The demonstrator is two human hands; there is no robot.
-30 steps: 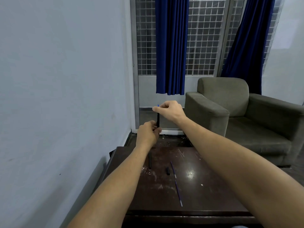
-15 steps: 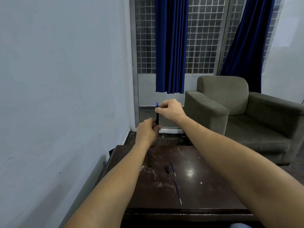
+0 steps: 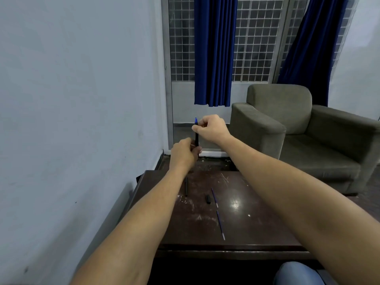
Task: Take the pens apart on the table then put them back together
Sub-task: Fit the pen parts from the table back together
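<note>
I hold a black pen [image 3: 196,139] upright above the far edge of the dark table [image 3: 257,219]. My left hand [image 3: 184,153] grips its lower end. My right hand [image 3: 209,128] pinches its top, where a blue tip sticks out. On the table lie a black barrel [image 3: 186,187], a short black cap piece [image 3: 208,198] and two thin blue refills [image 3: 214,197] [image 3: 220,225].
A pale wall runs close along the left. A grey-green armchair [image 3: 304,136] stands to the right beyond the table. Blue curtains [image 3: 214,50] hang over a barred window behind. A blue-clad knee [image 3: 296,274] shows at the bottom edge.
Both hands with the pen have stayed almost where they were; the right hand's fingers shifted slightly at the pen's top. The parts on the table have not moved.
</note>
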